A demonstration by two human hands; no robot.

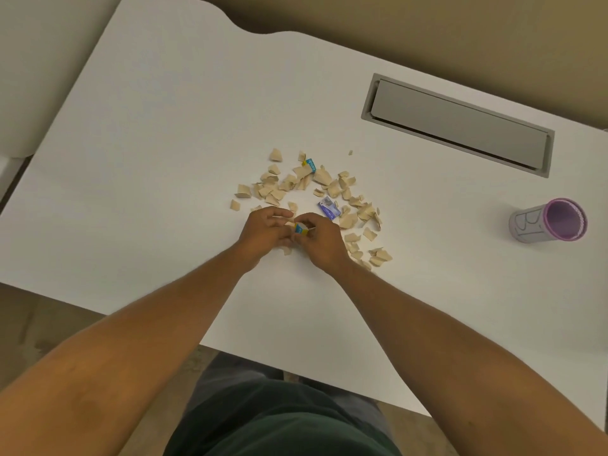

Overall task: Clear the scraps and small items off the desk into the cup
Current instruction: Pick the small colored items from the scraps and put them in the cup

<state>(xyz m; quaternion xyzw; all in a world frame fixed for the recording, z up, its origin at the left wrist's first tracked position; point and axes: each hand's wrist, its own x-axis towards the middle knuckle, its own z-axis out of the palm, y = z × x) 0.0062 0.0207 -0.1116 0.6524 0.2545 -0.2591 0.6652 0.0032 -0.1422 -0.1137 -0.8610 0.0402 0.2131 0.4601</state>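
Scraps [296, 189] of torn beige paper lie in a loose arc at the middle of the white desk [164, 126]; they have ragged edges and many are curled or folded; some overlap, some lie alone. A small blue packet [329, 208] with a grey printed label lies flat among them, just beyond the right hand; a small blue and yellow strip [310, 164] lies at the far side of the heap, touching a scrap. The cup [547, 224] stands well apart to the right, near the right edge of the desk; it is a round cylinder, grey outside with dark drawn lines, and its rim and inside are purple; its mouth is open toward the camera. Between the heap and the cup the smooth desk top is free; the left part and the near part of the desk are also open. The far edge of the desk is cut in a wave; a long grey flap [457, 125] in a frame is set into the top on the far right. The left hand [263, 233] and the right hand [320, 240] meet at the near side of the heap; the fingers of both are curled and together they pinch a small blue and yellow piece [301, 229]; some scraps lie partly under the hands.
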